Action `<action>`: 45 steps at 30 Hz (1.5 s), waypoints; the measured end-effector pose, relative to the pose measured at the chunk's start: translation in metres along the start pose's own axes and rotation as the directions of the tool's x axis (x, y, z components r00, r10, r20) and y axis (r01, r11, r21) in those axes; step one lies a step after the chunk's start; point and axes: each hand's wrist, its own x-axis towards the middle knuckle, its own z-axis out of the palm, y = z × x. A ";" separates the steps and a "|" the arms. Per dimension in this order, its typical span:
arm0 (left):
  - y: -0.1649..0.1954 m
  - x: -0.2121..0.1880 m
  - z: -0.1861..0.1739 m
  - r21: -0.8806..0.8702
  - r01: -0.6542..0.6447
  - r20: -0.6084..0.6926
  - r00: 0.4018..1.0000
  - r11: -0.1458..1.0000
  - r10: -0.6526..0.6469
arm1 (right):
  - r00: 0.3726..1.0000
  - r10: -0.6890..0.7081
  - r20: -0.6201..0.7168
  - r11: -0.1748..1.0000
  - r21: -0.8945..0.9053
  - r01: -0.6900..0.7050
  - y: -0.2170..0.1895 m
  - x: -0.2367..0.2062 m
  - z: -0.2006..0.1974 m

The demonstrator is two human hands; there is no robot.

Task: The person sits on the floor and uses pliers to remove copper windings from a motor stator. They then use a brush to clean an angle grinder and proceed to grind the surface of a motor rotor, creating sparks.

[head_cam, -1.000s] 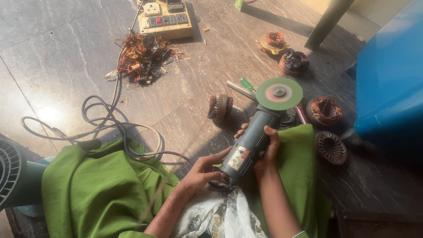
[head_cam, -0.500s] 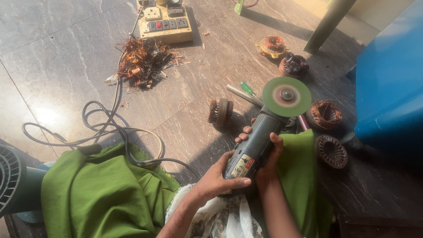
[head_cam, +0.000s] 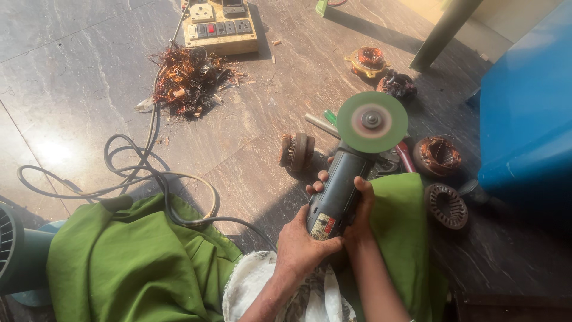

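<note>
I hold an angle grinder (head_cam: 339, 185) with a dark grey body and a green disc (head_cam: 372, 121) that faces up and looks blurred. My left hand (head_cam: 301, 241) grips the rear of the body near its label. My right hand (head_cam: 357, 206) wraps the body from the right side. A small rotor (head_cam: 296, 151) lies on the stone floor just left of the disc. Green cloth (head_cam: 137, 262) covers my legs on both sides.
A black cable (head_cam: 137, 173) loops over the floor to a switchboard box (head_cam: 219, 27). A pile of copper wire (head_cam: 187, 77) lies beside it. Motor stators (head_cam: 438, 156) (head_cam: 445, 206) (head_cam: 370, 59), screwdrivers (head_cam: 325, 122), a blue drum (head_cam: 527, 113) and a fan (head_cam: 9, 244) surround me.
The grinder has been raised and tipped so its disc faces the camera more fully. My left hand has slid onto the rear of the body.
</note>
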 end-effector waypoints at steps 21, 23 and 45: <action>-0.073 0.171 -0.053 0.188 -0.378 -0.373 0.826 0.907 0.422 | 0.965 0.019 -0.262 0.978 -0.194 -0.072 -0.010 -0.016 -0.010; -0.075 0.192 -0.050 0.116 -0.438 -0.296 0.841 0.892 0.452 | 0.963 0.010 -0.268 0.976 -0.206 -0.067 -0.010 -0.013 -0.011; -0.093 0.160 -0.034 -0.877 -0.032 -0.240 0.894 0.480 -0.379 | 0.974 0.025 -0.227 0.963 -0.255 -0.084 -0.004 -0.012 -0.013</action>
